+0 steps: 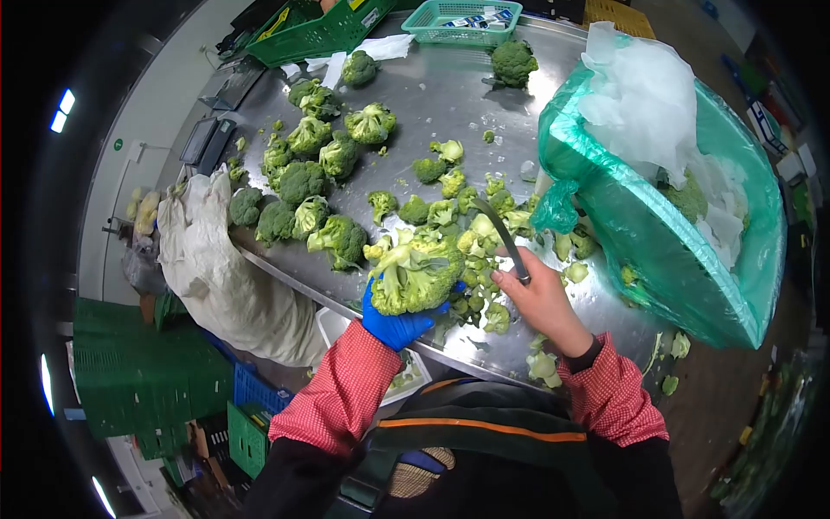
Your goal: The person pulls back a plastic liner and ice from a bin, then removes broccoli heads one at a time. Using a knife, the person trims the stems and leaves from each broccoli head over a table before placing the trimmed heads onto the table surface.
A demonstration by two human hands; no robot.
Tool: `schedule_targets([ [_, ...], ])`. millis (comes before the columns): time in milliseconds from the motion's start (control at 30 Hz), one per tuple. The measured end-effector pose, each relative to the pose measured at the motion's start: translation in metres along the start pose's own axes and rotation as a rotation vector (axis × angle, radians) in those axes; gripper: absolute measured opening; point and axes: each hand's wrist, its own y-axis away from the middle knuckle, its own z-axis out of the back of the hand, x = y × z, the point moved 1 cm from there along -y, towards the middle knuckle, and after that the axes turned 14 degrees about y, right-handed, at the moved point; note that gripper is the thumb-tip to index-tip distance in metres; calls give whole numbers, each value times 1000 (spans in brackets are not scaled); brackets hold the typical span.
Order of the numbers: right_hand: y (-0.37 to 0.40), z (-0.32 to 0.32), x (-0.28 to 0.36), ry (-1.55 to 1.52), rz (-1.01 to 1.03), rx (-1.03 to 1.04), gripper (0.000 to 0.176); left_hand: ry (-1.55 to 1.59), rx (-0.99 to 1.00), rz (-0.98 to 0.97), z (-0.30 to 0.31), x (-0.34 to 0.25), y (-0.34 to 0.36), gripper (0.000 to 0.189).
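The broccoli head (417, 275) sits at the near edge of the steel worktop (450, 95), crown turned toward the camera and pale stalk pointing away. The left hand (393, 322), in a blue glove, cups it from below with the fingers clamped on its underside. Just beside it, the bare right hand (543, 301) has its fingers closed round the handle of a knife (499, 232). The dark curved blade rises away from the hand, over a scatter of cut florets (450, 186). Whether the blade touches the head is hard to tell from this angle.

Stalk trimmings (543, 365) lie near the right wrist. Farther left, a heap of whole heads (303, 182) spreads across the worktop. At the right, a green plastic bag (657, 242) stands open, with white plastic (640, 95) bunched at its top. One lone head (513, 62) lies at the far side, near a teal basket (462, 19) and a green crate (320, 35). A white sack (216, 268) hangs off the worktop's left edge.
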Motion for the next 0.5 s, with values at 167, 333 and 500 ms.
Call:
schedule_targets([
  [167,4,2,17,-67,37,17,43,432,-46,107,-13,-14,-4,46],
  [333,7,5,22,-34,46,45,46,1518,16,436,4,10,2,55],
  [500,7,7,30,129,325,-44,52,1142,-42,522,-4,2,0,60],
])
